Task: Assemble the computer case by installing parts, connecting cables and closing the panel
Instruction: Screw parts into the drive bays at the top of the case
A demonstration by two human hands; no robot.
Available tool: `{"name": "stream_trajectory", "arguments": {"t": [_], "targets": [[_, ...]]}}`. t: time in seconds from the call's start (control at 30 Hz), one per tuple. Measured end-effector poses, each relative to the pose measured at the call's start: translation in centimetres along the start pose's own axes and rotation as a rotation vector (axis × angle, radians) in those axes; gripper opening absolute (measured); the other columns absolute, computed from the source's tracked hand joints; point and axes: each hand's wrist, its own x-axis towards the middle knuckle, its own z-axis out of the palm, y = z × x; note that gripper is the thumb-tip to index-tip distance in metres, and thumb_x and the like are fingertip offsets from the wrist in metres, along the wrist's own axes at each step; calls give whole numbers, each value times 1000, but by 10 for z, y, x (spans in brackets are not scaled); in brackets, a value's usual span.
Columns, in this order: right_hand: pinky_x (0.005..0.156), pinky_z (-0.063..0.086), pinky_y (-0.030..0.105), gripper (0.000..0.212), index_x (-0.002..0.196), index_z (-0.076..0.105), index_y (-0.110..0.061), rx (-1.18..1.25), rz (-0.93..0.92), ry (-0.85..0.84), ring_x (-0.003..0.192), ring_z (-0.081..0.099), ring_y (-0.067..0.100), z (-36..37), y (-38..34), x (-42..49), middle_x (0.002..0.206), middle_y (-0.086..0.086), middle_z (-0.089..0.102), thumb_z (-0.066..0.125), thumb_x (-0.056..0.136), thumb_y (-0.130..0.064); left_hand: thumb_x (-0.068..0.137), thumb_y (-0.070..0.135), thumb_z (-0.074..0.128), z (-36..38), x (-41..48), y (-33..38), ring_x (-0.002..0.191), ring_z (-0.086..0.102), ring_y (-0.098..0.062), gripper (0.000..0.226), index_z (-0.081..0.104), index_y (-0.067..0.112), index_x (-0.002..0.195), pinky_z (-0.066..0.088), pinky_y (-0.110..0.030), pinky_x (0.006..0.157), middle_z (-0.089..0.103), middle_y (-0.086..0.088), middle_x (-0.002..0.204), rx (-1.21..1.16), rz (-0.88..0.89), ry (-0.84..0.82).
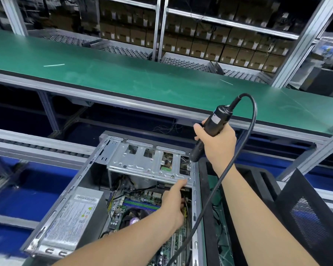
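The fingers (pixel 199 129) of the right hand (pixel 219 146) are clamping around one black, cylindrical electric screwdriver (pixel 215 120), its tip sitting at the right corner of the silvery punched-metal drive cage (pixel 142 162). One glossy black cord (pixel 255 116) is looping from its top. The left hand (pixel 173 206) is reaching under the cage, forefinger straight. I cannot tell whether its other fingers are holding anything. The one open computer case (pixel 80 175) is lying just below the long green desk (pixel 123 77), showing one grey boxy power supply (pixel 71 217) and one green motherboard (pixel 142 200).
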Motion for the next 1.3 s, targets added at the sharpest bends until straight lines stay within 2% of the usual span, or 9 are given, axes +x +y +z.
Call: {"name": "stream_trajectory", "arguments": {"t": [0.2, 0.43, 0.9, 0.97, 1.03, 1.1, 1.13, 1.2, 1.3], "targets": [[74, 65, 45, 17, 86, 68, -29, -43, -13, 20, 73, 76, 21, 0, 1, 1, 80, -3, 75, 84, 85, -25, 72, 39, 85, -3, 15, 0, 67, 42, -17, 50, 65, 10, 108, 38, -29, 59, 55, -4, 78, -52, 19, 29], [67, 60, 30, 19, 84, 67, -31, -68, -11, 29, 69, 76, 13, -2, 6, 0, 79, -10, 76, 85, 84, -27, 73, 40, 82, -5, 28, -4, 67, 41, -18, 53, 57, 8, 106, 35, -32, 63, 53, -6, 80, 23, 27, 58], [70, 62, 32, 17, 86, 67, -30, -80, -15, 28, 69, 76, 13, 3, 8, -1, 78, -7, 75, 84, 85, -28, 70, 40, 83, -6, 20, -1, 65, 41, -16, 55, 52, 11, 106, 38, -30, 61, 53, -6, 81, 26, 22, 26], [71, 62, 32, 17, 86, 67, -30, -86, -21, 32, 70, 76, 12, 3, 7, -1, 79, -6, 75, 84, 86, -28, 72, 39, 82, -5, 17, 0, 69, 42, -17, 58, 53, 10, 113, 39, -29, 63, 54, -6, 85, 33, 28, 22], [73, 63, 35, 17, 86, 67, -30, -83, -20, 35, 70, 76, 13, 3, 7, -1, 79, -5, 75, 84, 86, -27, 74, 44, 82, -6, 11, 3, 81, 50, -21, 71, 50, 9, 127, 45, -33, 75, 59, -8, 99, 71, 37, 23], [75, 64, 38, 17, 86, 67, -30, -87, -13, 35, 72, 76, 16, 4, 8, 0, 80, -5, 75, 84, 86, -28, 75, 57, 79, -10, 4, 4, 113, 58, -29, 93, 38, 9, 143, 46, -46, 99, 56, -12, 132, 177, 56, 52], [77, 64, 40, 17, 87, 67, -29, -91, -7, 32, 74, 76, 17, 4, 8, 0, 80, -5, 75, 84, 86, -29, 76, 64, 75, -14, -2, 5, 127, 51, -31, 99, 33, 11, 148, 42, -50, 104, 47, -11, 145, 254, 75, 69], [81, 64, 44, 17, 90, 69, -26, -99, 11, 26, 78, 76, 21, 4, 8, 1, 83, -3, 76, 84, 85, -31, 80, 66, 65, -25, -16, 10, 130, 45, -30, 91, 38, 14, 149, 38, -48, 97, 39, -6, 151, 390, 139, 90], [84, 63, 48, 21, 95, 71, -21, -90, 43, 11, 82, 76, 26, 3, 8, 2, 87, 1, 76, 85, 85, -33, 85, 54, 60, -40, -35, 31, 121, 49, -25, 65, 49, 17, 138, 36, -44, 96, 50, -5, 139, 580, 163, 43]]}}
